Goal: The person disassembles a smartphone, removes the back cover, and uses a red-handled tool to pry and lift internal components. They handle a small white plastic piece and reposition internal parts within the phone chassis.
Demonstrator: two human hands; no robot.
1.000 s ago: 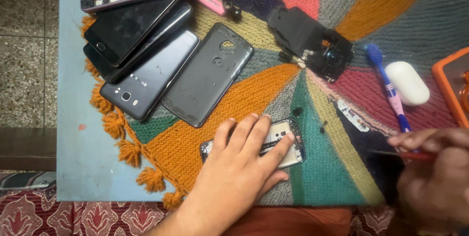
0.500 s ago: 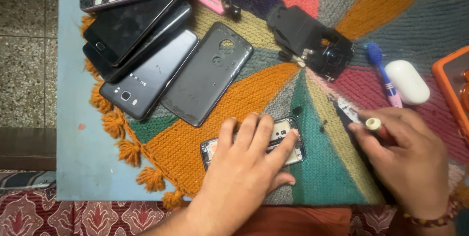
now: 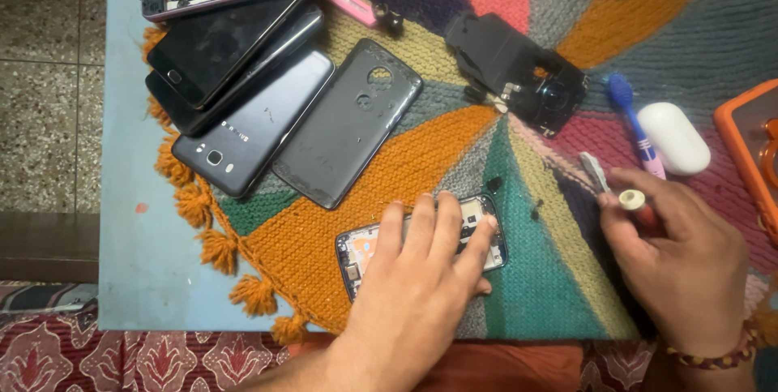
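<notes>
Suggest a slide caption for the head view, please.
Left hand steadies an opened phone on a knitted mat; right hand grips a small tool.

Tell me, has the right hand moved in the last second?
Yes. The right hand, gripping a small tool, has come up and left from the mat's lower right corner, toward the blue toothbrush.

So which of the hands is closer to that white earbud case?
The right hand. It sits just below and left of the white earbud case, holding a small tool. The left hand lies far off to the left, pressing on the opened phone.
</notes>
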